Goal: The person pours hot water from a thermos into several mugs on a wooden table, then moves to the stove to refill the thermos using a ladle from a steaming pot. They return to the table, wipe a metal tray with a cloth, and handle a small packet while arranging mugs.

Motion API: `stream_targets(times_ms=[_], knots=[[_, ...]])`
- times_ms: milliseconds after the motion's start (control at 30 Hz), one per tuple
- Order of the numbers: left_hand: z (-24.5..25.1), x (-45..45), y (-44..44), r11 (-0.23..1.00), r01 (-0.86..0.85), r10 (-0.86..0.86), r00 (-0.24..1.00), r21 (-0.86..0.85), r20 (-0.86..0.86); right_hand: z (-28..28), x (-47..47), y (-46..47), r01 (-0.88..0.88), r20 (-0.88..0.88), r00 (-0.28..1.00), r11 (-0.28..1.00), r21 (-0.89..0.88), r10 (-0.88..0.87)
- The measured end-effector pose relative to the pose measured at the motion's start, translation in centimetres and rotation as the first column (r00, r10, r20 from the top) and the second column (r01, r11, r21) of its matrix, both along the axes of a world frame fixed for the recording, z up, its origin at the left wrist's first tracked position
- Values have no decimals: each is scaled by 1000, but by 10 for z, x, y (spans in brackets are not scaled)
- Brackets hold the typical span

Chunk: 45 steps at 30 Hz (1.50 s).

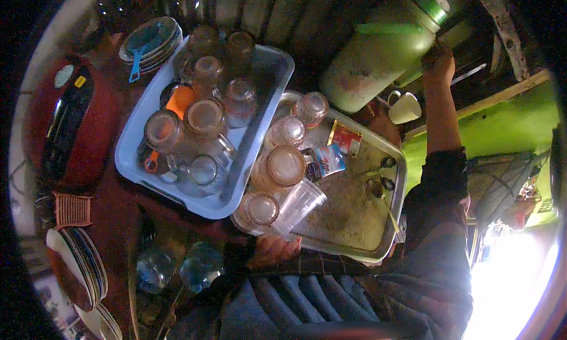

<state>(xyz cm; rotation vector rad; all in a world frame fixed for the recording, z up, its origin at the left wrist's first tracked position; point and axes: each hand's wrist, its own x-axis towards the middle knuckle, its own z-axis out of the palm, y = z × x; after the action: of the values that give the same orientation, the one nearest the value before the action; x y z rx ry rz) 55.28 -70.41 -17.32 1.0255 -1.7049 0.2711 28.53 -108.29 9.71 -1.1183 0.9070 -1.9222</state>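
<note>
My right hand (437, 61) is closed at the upper side of a large green vacuum flask (376, 52), which is tilted beyond the tray. Its exact hold is partly hidden in shadow. Low in the middle, my left hand (275, 250) has its fingers curled over the near rim of a metal tray (345, 220). Upturned glass mugs (285, 165) stand along the tray's left side. A clear plastic cup (301, 203) lies tilted by my left hand. Also on the tray are a red sachet (344, 138), a blue sachet (328, 159) and spoons (376, 187).
Left of the tray, a blue plastic basin (221, 207) holds several upturned glass mugs. A white mug (405, 108) is near the flask. Stacked plates (84, 269), a small blue-handled strainer (138, 58) on dishes and a woven pink basket (73, 209) are at the left.
</note>
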Motion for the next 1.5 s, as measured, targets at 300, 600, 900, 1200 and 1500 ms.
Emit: stream_targets(times_ms=[300,600,900,1200,1500], knots=[[7,-5,-2,999,-36,34,995,-21,-91,-82,-16,92,456,-862,270,845,-277,-429],[12,2,4,991,58,-55,998,119,-25,-164,70,204,344,-943,-156,911,228,295],[67,-11,0,935,319,-299,944,155,-139,-189,41,205,200,-847,17,829,523,531],[113,-117,-17,277,893,-380,441,356,-813,-128,-36,409,151,-660,743,933,326,110],[41,-271,97,-568,574,-277,542,590,-793,-223,-107,658,639,-412,760,691,337,-502]])
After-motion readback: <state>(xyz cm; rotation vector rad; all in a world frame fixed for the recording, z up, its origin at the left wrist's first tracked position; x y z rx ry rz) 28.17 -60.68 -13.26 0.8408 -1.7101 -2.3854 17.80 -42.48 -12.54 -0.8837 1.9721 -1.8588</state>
